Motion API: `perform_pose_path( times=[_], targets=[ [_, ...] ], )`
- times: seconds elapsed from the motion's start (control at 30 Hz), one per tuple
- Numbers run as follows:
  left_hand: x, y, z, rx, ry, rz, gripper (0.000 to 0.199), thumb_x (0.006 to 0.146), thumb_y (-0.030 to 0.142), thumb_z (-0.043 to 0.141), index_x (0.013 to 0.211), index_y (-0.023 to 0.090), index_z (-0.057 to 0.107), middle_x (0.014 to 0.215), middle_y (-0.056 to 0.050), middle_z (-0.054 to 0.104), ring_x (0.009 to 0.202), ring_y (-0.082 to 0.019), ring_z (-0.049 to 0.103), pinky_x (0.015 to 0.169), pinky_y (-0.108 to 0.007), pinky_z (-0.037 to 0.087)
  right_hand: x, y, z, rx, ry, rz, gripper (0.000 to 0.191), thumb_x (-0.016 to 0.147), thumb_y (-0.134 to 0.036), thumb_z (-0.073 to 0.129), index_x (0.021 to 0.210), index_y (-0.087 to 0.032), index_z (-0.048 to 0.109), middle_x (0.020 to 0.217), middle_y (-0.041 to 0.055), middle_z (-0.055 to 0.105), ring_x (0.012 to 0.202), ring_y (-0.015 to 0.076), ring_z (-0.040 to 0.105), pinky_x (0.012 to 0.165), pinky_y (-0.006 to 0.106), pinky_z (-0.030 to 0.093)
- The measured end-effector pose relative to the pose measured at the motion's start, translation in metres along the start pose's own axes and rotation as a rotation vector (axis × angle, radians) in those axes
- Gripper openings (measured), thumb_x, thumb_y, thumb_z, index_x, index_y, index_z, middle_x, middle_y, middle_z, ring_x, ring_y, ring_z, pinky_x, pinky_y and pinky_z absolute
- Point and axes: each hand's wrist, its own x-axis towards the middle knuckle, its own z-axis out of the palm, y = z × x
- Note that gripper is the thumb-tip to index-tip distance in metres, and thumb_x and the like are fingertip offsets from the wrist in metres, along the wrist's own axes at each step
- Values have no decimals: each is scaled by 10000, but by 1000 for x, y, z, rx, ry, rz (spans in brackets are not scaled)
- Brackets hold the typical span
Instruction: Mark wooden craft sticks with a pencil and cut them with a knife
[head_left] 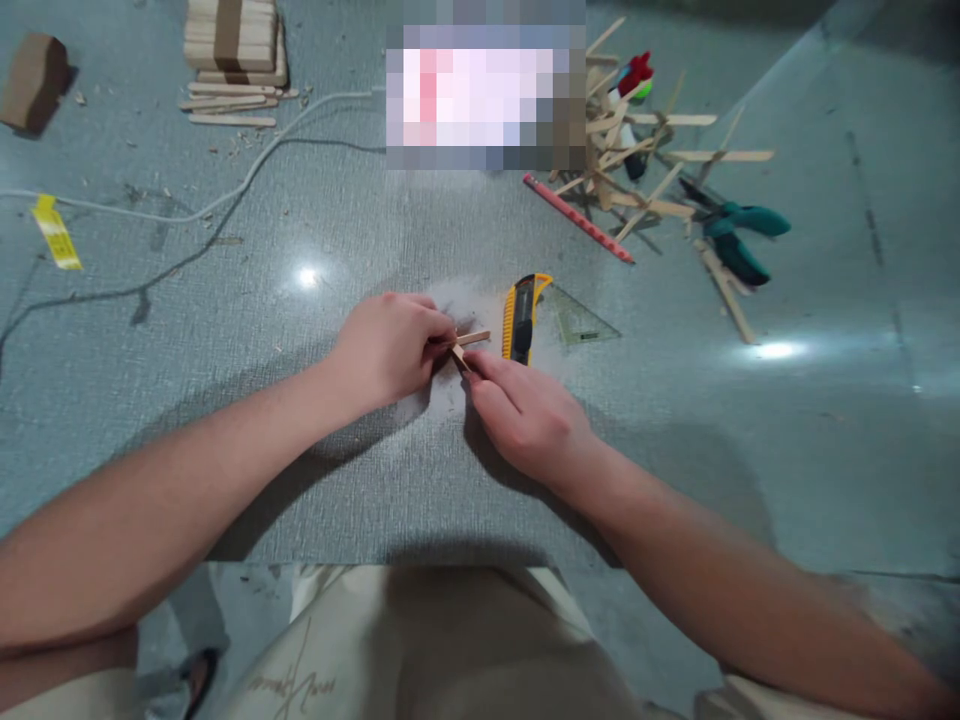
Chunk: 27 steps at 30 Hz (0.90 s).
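Note:
Over a dusty white patch of the table, my left hand (397, 345) pinches small wooden craft sticks (474, 338) at its fingertips. My right hand (525, 410) has its thumb and fingers closed on the lower end of a short craft stick (460, 356) that meets the others at an angle. How the pieces join is hidden by my fingers. Just beyond my right hand lies a yellow and black utility knife (519, 318), with a clear green set square (585, 318) beside it.
A red pencil (577, 217), a pile of loose craft sticks (619, 150) and teal-handled pliers (742, 235) lie at the back right. Stacked craft sticks (231, 40) and a brown block (34, 82) are at the back left. A white cable (247, 180) runs towards a blurred-out patch.

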Motion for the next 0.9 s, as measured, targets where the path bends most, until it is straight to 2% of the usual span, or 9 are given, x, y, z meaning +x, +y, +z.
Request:
perform_pose_path(
  times=[0.23, 0.5, 0.73, 0.9],
  targets=[
    [1, 2, 0, -8, -9, -9, 212, 874, 171, 644, 930, 226, 841, 892, -28, 777, 801, -182, 703, 691, -291, 478, -2, 2, 1, 17, 5, 23, 186, 1006, -78, 534, 902, -193, 637, 1155, 140, 785, 910, 225, 759, 738, 327, 619],
    [1, 0, 2, -20, -1, -8, 213, 875, 149, 645, 932, 217, 839, 895, -22, 775, 786, -171, 693, 688, -285, 469, -2, 1, 2, 9, 25, 20, 180, 996, -80, 566, 894, -212, 634, 1148, 119, 791, 921, 226, 760, 794, 349, 636],
    [1, 1, 2, -32, 9, -12, 210, 848, 131, 658, 913, 215, 839, 843, -17, 755, 696, -144, 645, 644, -278, 449, -2, 1, 2, -8, 35, 11, 196, 1000, -75, 562, 866, -201, 629, 1138, 125, 791, 921, 213, 756, 806, 328, 633],
    [1, 2, 1, -34, 8, -19, 216, 855, 127, 652, 913, 213, 842, 856, -20, 764, 715, -152, 661, 650, -281, 453, -1, 1, 2, -4, 26, 2, 189, 994, -68, 576, 856, -180, 639, 1126, 153, 787, 921, 219, 746, 806, 327, 618]
  ],
)
